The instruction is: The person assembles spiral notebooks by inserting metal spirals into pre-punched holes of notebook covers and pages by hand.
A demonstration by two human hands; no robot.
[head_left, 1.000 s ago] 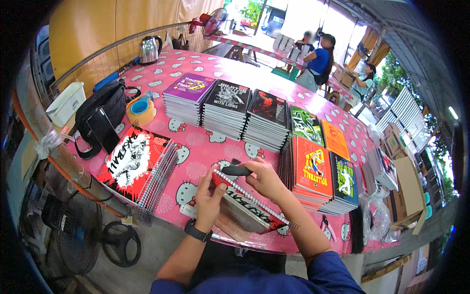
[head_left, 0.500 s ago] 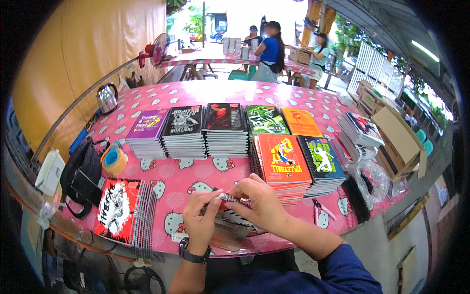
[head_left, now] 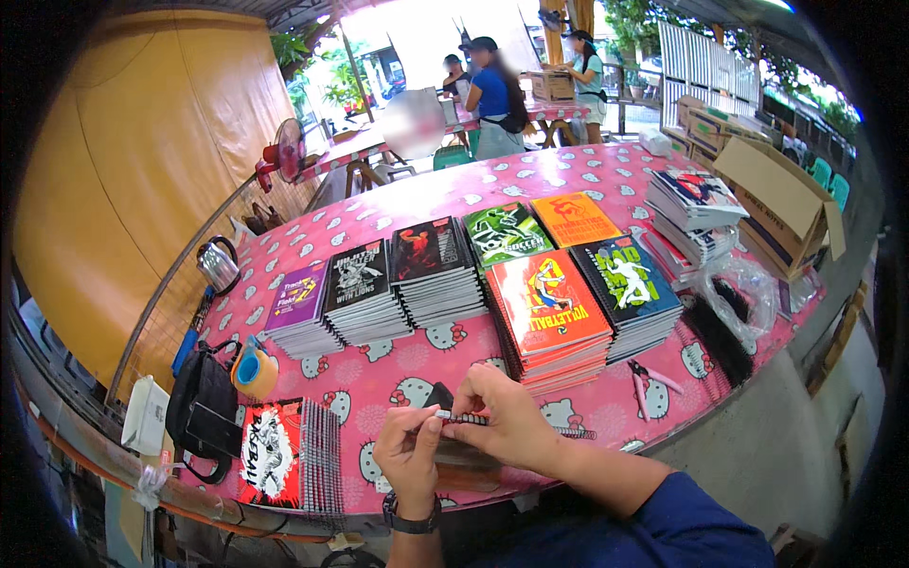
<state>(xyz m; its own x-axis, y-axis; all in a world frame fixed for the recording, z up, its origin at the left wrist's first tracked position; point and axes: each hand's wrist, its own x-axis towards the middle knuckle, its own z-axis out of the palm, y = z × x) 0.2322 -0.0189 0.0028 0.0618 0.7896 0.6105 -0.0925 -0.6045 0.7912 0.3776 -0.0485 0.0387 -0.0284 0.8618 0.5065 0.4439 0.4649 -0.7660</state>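
Observation:
My left hand pinches the left end of a notebook, whose pages show as a thin white edge between the fingers. Along that edge runs a dark spiral coil, its loose end sticking out to the right beyond my right hand. The right fingers are closed round the coil by the page edge. Most of the notebook is hidden by my hands. To the left, a pile of red-covered coiled notebooks lies near the front edge. Ahead stands a stack of orange-red volleyball notebooks.
Pink-handled pliers and a bundle of black coils lie at right, beside clear plastic and an open carton. More notebook stacks fill the middle. Tape rolls and a black bag sit left. People stand at a far table.
The view has turned and tilted, so the table looks slanted. My hands have turned the notebook edge; the coil's loose end now shows to the right of my right hand.

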